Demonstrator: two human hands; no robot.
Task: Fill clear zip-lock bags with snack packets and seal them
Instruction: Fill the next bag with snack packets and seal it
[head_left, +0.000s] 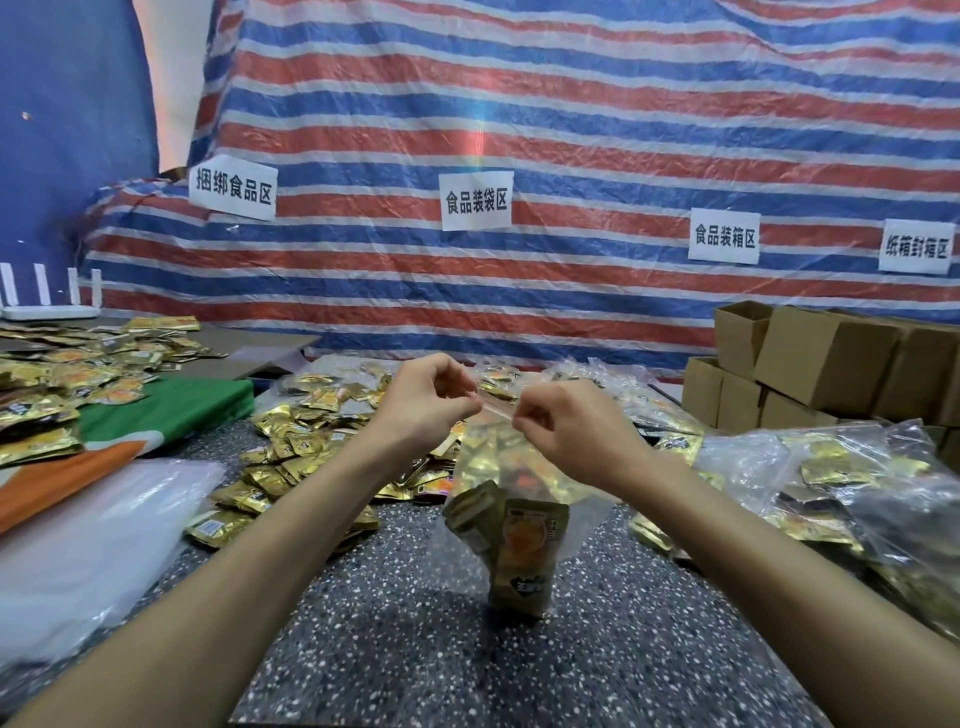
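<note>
1. clutter rings the hands in the head view. a heap of loose gold foil snack packets (311, 441) lies behind the left forearm. a slumped pile of filled clear plastic bags (831, 483) crowds the right forearm. a stack of empty translucent plastic bags (104, 530) sits at the left, overlapping a green and orange sheet (171, 410).
2. brown cardboard boxes (831, 364) are stacked at the far right, and a white router with upright antennas (47, 304) stands at the far left.
3. the left hand (426, 402) and right hand (566, 431) are raised side by side, near each other but apart. each pinches the top zip strip of a clear zip-lock bag (519, 467) between thumb and forefinger, with the other fingers curled in.
4. the bag hangs from that strip between the forearms. the gold snack packets inside (524, 551) are bunched low, tilted against each other. the bag's lower end reaches the dark speckled table top (467, 670); whether it rests there cannot be told.
5. four white paper signs (476, 201) on the red, white and blue striped tarp (571, 104) read 捆绑食品区, 食品装袋区, 食品装箱区 and 纸箱封箱区. the print on the packets is too blurred to read.
6. speckled surface shows between the forearms, from the bag to the near edge of the view. the piles close in on both sides.
</note>
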